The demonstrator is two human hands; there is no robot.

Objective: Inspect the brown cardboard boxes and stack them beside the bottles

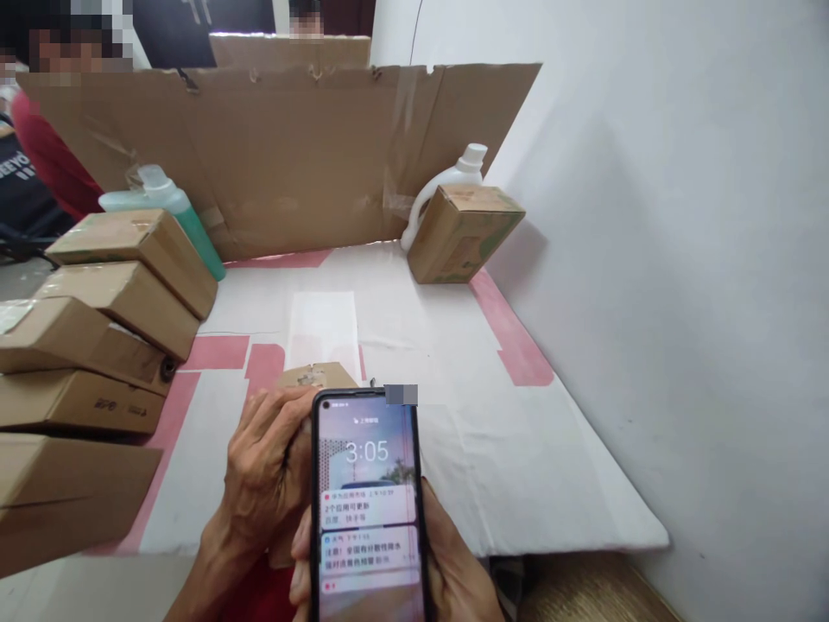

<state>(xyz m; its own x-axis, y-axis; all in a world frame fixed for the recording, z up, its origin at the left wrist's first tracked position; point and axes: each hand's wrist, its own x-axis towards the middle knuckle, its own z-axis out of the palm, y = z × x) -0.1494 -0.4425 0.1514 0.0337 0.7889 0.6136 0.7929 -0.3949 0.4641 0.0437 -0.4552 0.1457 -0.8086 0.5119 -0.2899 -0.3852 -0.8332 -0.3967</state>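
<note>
A smartphone [367,466] stands nearly upright close to me, its lit screen reading 3:05 above several notifications. My right hand [457,557] grips it low down, with the palm along the right edge and fingertips curled round the left. Beside the phone's upper left edge, my left hand [265,466] is closed, fingers bent over a cardboard box [320,375]. Most of that box is hidden behind the phone and my hand; its top shows just above them. The fingertips of my left hand are out of sight behind the phone.
Several cardboard boxes [123,289] line the table's left side, beside a green liquid bottle [194,226]. Another box [463,238] leans by a white jug [475,157] at the back right. A cardboard panel [304,164] closes off the back; a white wall [680,259] rises right. Two people are beyond.
</note>
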